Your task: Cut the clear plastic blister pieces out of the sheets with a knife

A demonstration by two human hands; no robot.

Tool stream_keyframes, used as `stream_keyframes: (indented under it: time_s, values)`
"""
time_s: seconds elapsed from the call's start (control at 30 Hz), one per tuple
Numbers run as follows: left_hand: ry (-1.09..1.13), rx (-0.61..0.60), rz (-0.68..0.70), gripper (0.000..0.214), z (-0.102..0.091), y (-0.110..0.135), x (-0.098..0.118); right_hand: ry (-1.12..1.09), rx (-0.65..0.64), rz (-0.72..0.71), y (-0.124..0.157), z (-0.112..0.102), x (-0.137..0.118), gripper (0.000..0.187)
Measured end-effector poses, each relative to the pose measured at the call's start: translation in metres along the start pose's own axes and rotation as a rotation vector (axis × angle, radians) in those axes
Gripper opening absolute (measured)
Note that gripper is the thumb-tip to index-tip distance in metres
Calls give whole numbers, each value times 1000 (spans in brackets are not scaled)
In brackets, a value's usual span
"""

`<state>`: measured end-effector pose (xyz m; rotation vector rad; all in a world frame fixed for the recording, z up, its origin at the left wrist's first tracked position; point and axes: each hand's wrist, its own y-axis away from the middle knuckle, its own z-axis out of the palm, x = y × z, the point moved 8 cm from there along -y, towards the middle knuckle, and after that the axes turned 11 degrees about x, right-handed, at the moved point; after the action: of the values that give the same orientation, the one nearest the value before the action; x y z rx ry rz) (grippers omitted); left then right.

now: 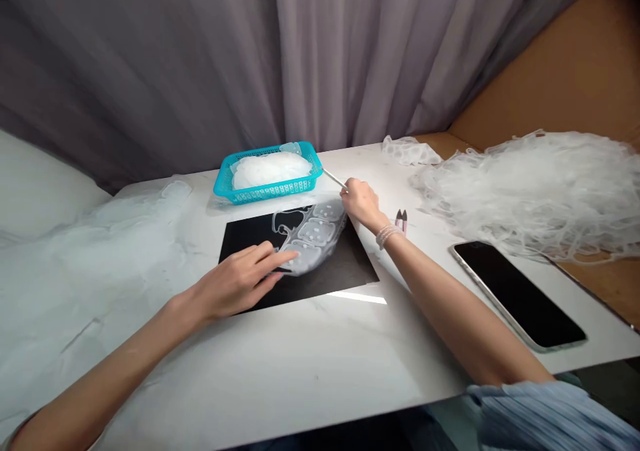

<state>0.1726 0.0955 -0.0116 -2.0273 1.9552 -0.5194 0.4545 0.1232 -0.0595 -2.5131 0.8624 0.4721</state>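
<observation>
A translucent plastic sheet with moulded pockets (314,236) lies on a black mat (345,264) on the white table. My left hand (240,279) rests on the mat, its fingers stretched out and pressing the sheet's near end. My right hand (361,202) is at the sheet's far end, closed in a pinch on a thin white stick (334,178) that points up and left toward a turquoise basket (268,186). A beaded bracelet sits on my right wrist.
The turquoise basket holds white translucent pieces. A large heap of clear plastic offcuts (535,191) fills the right side. A black phone (518,294) lies face up near the right edge. Small snips (401,218) lie beside my right wrist. Clear plastic sheeting (75,264) covers the left.
</observation>
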Motion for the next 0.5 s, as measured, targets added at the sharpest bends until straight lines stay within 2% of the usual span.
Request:
stream_keyframes:
  time_s: [0.1, 0.17, 0.23, 0.3, 0.4, 0.43, 0.5]
  values:
    - [-66, 69, 68, 49, 5, 13, 23, -9, 63, -14, 6, -16, 3, 33]
    - [-148, 100, 98, 47, 9, 22, 38, -33, 80, -46, 19, -26, -2, 38]
    - [-268, 128, 56, 40, 10, 28, 45, -173, 57, -75, 38, -34, -11, 58]
    - [-430, 121, -59, 36, 8, 33, 44, -416, 1, -83, 60, -40, -22, 73]
    - [-600, 25, -222, 38, 7, 37, 37, -706, -135, -35, 94, -39, -39, 73]
    - [-593, 7, -224, 40, 9, 37, 38, -753, -189, -21, 104, -37, -44, 71]
    - [-482, 3, -132, 44, 16, 33, 47, -798, -275, -28, 119, -31, -56, 64]
